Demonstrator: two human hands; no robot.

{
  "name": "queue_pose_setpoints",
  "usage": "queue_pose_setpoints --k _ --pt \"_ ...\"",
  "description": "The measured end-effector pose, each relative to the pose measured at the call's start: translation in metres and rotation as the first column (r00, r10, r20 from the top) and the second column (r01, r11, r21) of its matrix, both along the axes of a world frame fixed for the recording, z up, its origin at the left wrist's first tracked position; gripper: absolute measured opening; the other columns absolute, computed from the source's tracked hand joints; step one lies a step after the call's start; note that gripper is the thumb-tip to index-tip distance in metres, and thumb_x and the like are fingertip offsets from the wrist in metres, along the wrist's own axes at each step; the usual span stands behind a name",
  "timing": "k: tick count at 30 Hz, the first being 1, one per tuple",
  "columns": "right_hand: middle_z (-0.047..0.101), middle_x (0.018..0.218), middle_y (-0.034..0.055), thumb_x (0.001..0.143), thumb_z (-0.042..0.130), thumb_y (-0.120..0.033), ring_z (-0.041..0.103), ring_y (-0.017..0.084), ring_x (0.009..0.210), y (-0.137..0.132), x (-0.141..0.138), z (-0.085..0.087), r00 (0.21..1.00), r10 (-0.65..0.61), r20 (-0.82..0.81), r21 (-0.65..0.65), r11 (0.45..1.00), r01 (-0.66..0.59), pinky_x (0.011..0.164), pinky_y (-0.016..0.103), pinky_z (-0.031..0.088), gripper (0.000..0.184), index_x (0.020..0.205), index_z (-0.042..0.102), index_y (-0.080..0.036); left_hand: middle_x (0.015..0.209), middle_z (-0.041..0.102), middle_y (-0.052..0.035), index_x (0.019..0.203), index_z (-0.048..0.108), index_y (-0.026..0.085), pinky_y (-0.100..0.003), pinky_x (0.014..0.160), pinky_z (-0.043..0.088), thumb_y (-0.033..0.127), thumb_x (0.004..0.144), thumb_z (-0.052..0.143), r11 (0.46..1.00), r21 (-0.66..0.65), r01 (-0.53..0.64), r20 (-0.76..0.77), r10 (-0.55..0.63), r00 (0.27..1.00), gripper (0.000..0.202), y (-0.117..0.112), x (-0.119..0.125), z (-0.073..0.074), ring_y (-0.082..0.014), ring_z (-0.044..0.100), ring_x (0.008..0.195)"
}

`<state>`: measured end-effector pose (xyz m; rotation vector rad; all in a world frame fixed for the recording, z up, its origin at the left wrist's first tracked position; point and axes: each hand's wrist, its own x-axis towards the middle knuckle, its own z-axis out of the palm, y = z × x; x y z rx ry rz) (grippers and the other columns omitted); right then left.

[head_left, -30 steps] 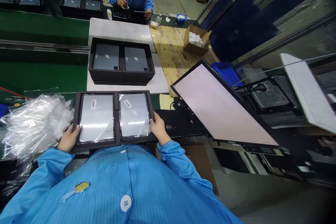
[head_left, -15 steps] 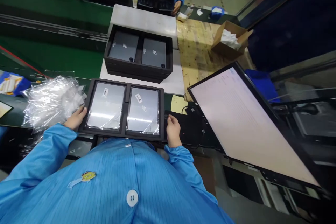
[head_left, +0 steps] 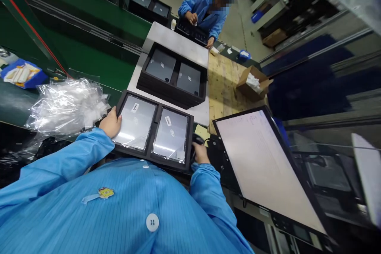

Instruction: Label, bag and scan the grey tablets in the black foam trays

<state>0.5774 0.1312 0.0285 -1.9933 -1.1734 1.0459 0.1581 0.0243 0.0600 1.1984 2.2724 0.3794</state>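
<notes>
A black tray (head_left: 154, 139) tilts in front of my body and holds two silver tablets: a left tablet (head_left: 136, 123) and a right tablet (head_left: 170, 137). Both are in clear film and bear white barcode labels. My left hand (head_left: 111, 123) grips the tray's left edge, thumb on top. At the tray's right side my right hand (head_left: 201, 154) is closed around a black barcode scanner (head_left: 197, 139), partly hidden by the hand and the tray. Beyond lies a stack of black trays (head_left: 172, 89), its top one carrying two dark grey tablets.
Crumpled clear plastic bags (head_left: 68, 105) lie to the left, near a blue bin (head_left: 25, 73). A monitor (head_left: 268, 170) leans close on the right. Behind it are a wooden board (head_left: 222, 83) and a cardboard box (head_left: 253, 85). Across the bench a co-worker (head_left: 205, 8) handles another black tray.
My view has turned, and the tray is tilted more, its right side lower. My left hand still grips it. The black scanner at my right hand now shows more clearly.
</notes>
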Motion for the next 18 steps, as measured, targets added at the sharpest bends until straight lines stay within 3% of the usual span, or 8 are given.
queue_pose_setpoints --k 3,5,6,8,10,12,14,18 --pt "0.058 0.055 -0.0001 0.067 0.078 -0.033 0.058 0.018 0.049 0.029 -0.012 0.05 0.995 -0.011 0.104 0.116 0.993 -0.001 0.049 0.031 0.051 0.02 0.074 0.063 -0.021 0.161 0.043 -0.0264 0.166 0.023 0.001 -0.048 0.113 0.049 0.032 0.101 0.036 0.999 -0.02 0.029 0.004 -0.028 1.0 0.073 0.0 0.0 0.0 -0.0382 0.06 0.135" --pt "0.066 0.066 0.005 0.071 0.076 -0.033 0.064 0.02 0.059 0.038 -0.045 0.085 0.954 0.181 0.237 0.205 0.951 -0.232 0.06 0.033 0.055 0.019 0.081 0.068 -0.018 0.161 0.043 -0.0266 0.166 0.021 0.001 -0.049 0.113 0.049 0.034 0.102 0.035 0.999 -0.014 0.042 0.021 -0.042 0.999 0.073 0.001 0.0 -0.001 -0.0389 0.059 0.135" --pt "0.07 0.073 0.0077 0.074 0.075 -0.032 0.067 0.022 0.067 0.039 -0.069 0.1 0.889 0.322 0.326 0.219 0.889 -0.403 0.067 0.035 0.057 0.018 0.085 0.07 -0.018 0.161 0.043 -0.0268 0.166 0.021 0.001 -0.049 0.114 0.048 0.036 0.102 0.035 0.999 -0.006 0.048 0.029 -0.047 0.998 0.074 0.001 0.0 -0.002 -0.0392 0.059 0.135" --pt "0.074 0.094 0.0111 0.074 0.071 -0.023 0.071 0.025 0.087 0.034 -0.127 0.12 0.685 0.55 0.477 0.228 0.676 -0.701 0.081 0.037 0.058 0.024 0.097 0.071 -0.017 0.16 0.043 -0.0275 0.166 0.02 0.0 -0.05 0.113 0.049 0.038 0.103 0.035 0.998 0.001 0.059 0.039 -0.059 0.997 0.075 0.001 0.0 -0.003 -0.0398 0.059 0.136" --pt "0.074 0.105 0.012 0.074 0.068 -0.017 0.071 0.027 0.096 0.028 -0.183 0.126 0.407 0.691 0.598 0.096 0.442 -0.892 0.087 0.037 0.057 0.029 0.103 0.07 -0.016 0.16 0.042 -0.0284 0.166 0.02 0.0 -0.051 0.112 0.05 0.039 0.103 0.036 0.997 -0.004 0.072 0.041 -0.072 0.997 0.076 0.001 0.0 -0.003 -0.0403 0.059 0.135" --pt "0.073 0.108 0.0127 0.076 0.066 -0.015 0.07 0.028 0.097 0.025 -0.223 0.123 0.186 0.734 0.653 -0.088 0.317 -0.944 0.087 0.036 0.056 0.028 0.104 0.07 -0.015 0.161 0.041 -0.0293 0.166 0.02 -0.001 -0.05 0.11 0.051 0.04 0.103 0.038 0.996 -0.003 0.085 0.04 -0.085 0.996 0.077 0.001 0.001 -0.004 -0.0406 0.06 0.134" --pt "0.072 0.11 0.0139 0.079 0.065 -0.015 0.07 0.029 0.098 0.027 -0.242 0.116 0.068 0.74 0.669 -0.228 0.292 -0.929 0.086 0.035 0.055 0.027 0.105 0.07 -0.014 0.161 0.04 -0.0298 0.166 0.02 -0.001 -0.048 0.11 0.052 0.042 0.104 0.04 0.995 0.01 0.1 0.038 -0.1 0.994 0.078 0.0 0.002 -0.005 -0.0401 0.06 0.134" --pt "0.073 0.112 0.0149 0.08 0.066 -0.015 0.07 0.029 0.1 0.035 -0.246 0.107 0.005 0.729 0.684 -0.325 0.311 -0.893 0.087 0.034 0.054 0.027 0.107 0.069 -0.013 0.16 0.04 -0.0309 0.165 0.02 -0.003 -0.045 0.108 0.053 0.044 0.104 0.043 0.991 0.047 0.129 0.026 -0.131 0.991 0.08 0.0 0.005 -0.011 -0.0385 0.06 0.134"
